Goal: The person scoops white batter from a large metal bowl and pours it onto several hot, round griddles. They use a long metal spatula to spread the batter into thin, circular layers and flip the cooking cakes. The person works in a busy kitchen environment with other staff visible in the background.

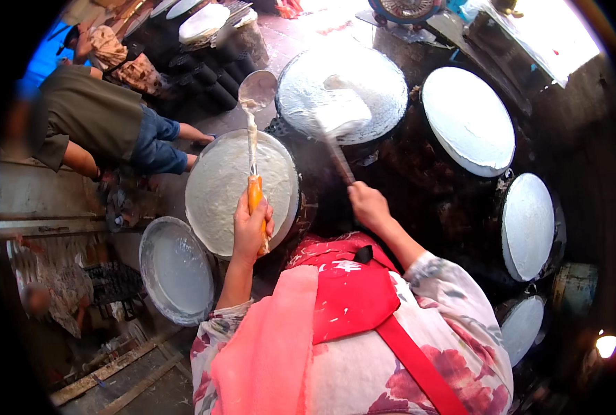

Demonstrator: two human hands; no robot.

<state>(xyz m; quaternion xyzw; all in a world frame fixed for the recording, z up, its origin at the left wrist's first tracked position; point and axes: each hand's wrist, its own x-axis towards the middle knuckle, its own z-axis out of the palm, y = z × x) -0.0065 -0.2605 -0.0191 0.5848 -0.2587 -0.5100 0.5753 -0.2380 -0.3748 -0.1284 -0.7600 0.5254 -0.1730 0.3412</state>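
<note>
My left hand is closed round the orange handle of a ladle. Its metal bowl points away from me, past the far rim of a wide round tub, and pale batter clings to its shaft. Thick off-white batter fills the tub below. My right hand grips the wooden handle of a flat spreader, smeared by motion. The spreader's white end lies over a large round griddle with a white layer on it. A raised fold or lump of white shows near that layer's middle.
More round white-topped griddles curve along the right: one, another, a third. A shallow whitish basin is left of the tub. A person in shorts stands at the left. Dark cylinders are stacked behind; a fan is at the back.
</note>
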